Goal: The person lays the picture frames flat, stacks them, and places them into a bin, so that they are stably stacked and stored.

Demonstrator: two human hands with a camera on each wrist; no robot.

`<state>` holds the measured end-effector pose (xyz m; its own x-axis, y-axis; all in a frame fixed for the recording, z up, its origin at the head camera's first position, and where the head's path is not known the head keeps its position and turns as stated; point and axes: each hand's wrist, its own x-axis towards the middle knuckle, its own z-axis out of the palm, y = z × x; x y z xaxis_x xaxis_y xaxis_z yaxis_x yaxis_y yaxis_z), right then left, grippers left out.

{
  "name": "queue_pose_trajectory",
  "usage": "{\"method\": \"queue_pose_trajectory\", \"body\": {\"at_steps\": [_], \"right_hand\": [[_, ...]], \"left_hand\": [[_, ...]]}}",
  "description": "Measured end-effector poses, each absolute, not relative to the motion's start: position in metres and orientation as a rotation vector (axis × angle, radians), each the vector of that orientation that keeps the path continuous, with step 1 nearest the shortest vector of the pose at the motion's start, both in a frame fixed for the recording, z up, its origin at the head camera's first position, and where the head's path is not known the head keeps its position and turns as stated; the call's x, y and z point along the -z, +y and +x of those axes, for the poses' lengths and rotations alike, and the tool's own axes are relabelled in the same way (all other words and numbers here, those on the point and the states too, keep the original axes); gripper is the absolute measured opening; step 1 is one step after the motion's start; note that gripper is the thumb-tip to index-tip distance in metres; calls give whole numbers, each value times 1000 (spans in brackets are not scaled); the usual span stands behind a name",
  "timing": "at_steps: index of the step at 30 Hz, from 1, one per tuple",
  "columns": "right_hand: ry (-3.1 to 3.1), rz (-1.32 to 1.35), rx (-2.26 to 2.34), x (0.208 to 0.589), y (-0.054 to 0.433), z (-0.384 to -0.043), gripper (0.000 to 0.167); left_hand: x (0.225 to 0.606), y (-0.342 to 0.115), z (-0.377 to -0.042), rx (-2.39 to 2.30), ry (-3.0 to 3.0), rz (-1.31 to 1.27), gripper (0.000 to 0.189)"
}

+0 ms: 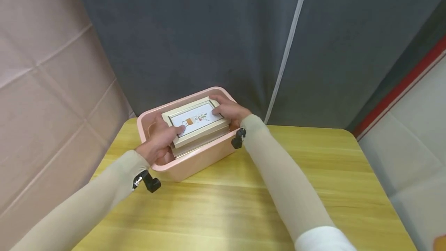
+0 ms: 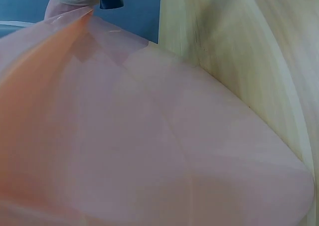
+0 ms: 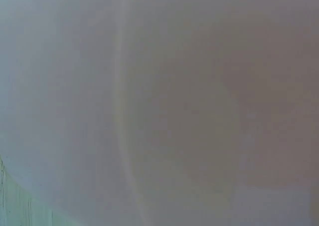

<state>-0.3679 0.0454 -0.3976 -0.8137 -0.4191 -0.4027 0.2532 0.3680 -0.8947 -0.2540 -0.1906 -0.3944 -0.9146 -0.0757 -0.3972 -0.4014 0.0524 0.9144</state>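
A cream picture frame [image 1: 196, 118] with a small plant-and-pot print lies face up on top of a stack of similar frames [image 1: 205, 141] inside a pink plastic bin [image 1: 205, 162]. My left hand [image 1: 160, 138] grips its left end, thumb on the face. At the opposite end, my right hand [image 1: 230, 110] holds it with the thumb also on top. The other fingers of both hands are mostly hidden in the bin. Whether lower frames are also gripped, I cannot tell. The bin's pink wall [image 2: 164, 136] fills most of the left wrist view; the right wrist view is a blurred pink surface [image 3: 75, 86].
The bin stands at the back left of a yellow wood-grain table [image 1: 216, 212]. Right behind it hangs a dark grey curtain [image 1: 195, 34] with a pale strip. A pinkish panelled wall [image 1: 48, 100] rises at the left, and a white one [image 1: 418, 150] at the right.
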Motion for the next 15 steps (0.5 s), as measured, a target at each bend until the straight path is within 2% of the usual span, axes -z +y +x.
{"method": "queue_pose_trajectory", "body": {"at_steps": [6, 15], "right_hand": [[1985, -185, 1547, 400, 49, -369, 79], [2020, -218, 1544, 398, 53, -367, 76]], "left_hand": [[395, -187, -257, -1847, 2144, -417, 106], [392, -186, -255, -1829, 2171, -398, 107]]}}
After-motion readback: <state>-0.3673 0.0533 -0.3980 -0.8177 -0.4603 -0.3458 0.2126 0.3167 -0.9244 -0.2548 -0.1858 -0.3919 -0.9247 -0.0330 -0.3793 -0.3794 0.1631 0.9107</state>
